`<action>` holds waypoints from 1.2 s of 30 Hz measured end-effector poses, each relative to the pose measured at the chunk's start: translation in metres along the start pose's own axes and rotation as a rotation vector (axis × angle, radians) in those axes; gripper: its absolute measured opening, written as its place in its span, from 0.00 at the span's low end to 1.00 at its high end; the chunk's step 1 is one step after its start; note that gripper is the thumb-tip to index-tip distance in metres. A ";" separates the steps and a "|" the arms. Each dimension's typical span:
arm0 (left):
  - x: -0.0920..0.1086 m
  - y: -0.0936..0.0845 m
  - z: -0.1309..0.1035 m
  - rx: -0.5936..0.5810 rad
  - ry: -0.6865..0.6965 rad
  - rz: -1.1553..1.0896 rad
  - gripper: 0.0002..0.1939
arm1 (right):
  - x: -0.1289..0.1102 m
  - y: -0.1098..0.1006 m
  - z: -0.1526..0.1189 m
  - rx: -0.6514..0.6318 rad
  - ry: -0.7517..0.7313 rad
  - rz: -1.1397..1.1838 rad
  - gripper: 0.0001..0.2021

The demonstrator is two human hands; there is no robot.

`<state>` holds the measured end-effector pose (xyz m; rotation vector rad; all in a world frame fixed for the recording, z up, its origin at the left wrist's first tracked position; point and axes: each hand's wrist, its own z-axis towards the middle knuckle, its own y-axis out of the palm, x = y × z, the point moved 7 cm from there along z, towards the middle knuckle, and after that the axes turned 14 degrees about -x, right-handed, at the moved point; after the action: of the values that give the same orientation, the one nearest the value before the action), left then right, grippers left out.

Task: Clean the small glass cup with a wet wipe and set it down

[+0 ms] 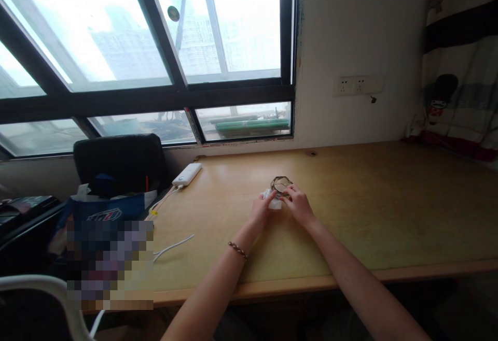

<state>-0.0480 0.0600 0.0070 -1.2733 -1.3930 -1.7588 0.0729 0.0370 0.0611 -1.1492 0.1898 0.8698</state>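
Thin frame [280, 178] (angular) between both hands [261, 207] [299, 205].

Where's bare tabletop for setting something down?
Widest: between the right hand and the curtain. Smaller: between the left hand and white power bank. Crowded: left side, by power bank and white cable, and around the held wire-framed item.

Head view down across table [389, 206]
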 end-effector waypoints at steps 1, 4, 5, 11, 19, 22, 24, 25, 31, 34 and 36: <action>0.001 -0.001 0.000 0.004 0.001 0.004 0.19 | 0.009 -0.005 0.003 0.016 0.010 0.001 0.04; 0.002 -0.005 0.001 0.034 -0.009 -0.005 0.19 | 0.052 -0.031 0.016 0.051 0.077 -0.050 0.04; 0.001 -0.007 0.001 0.037 -0.015 -0.010 0.19 | 0.071 -0.042 0.020 0.053 0.111 -0.080 0.04; -0.003 -0.011 0.004 0.028 -0.021 -0.018 0.20 | 0.205 -0.115 0.023 0.040 0.384 -0.288 0.05; -0.005 -0.007 0.004 -0.022 -0.044 0.002 0.23 | 0.295 -0.160 0.012 0.007 0.438 -0.401 0.05; -0.007 -0.006 0.005 -0.041 -0.072 0.004 0.25 | 0.309 -0.166 0.015 0.000 0.446 -0.418 0.06; -0.007 -0.005 0.006 -0.058 -0.081 0.001 0.25 | 0.316 -0.167 0.017 -0.018 0.443 -0.423 0.06; -0.007 -0.004 0.006 -0.066 -0.084 0.000 0.25 | 0.319 -0.167 0.018 -0.028 0.442 -0.426 0.06; -0.010 -0.003 0.006 -0.071 -0.114 -0.008 0.24 | 0.331 -0.165 0.020 -0.073 0.433 -0.448 0.06; -0.012 -0.004 0.007 -0.060 -0.108 -0.015 0.23 | 0.333 -0.165 0.019 -0.087 0.423 -0.435 0.05; -0.013 -0.006 0.008 -0.051 -0.109 -0.018 0.23 | 0.332 -0.165 0.019 -0.098 0.413 -0.423 0.05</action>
<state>-0.0452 0.0676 -0.0067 -1.4061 -1.4314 -1.7700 0.4027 0.1985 0.0057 -1.3899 0.2316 0.2651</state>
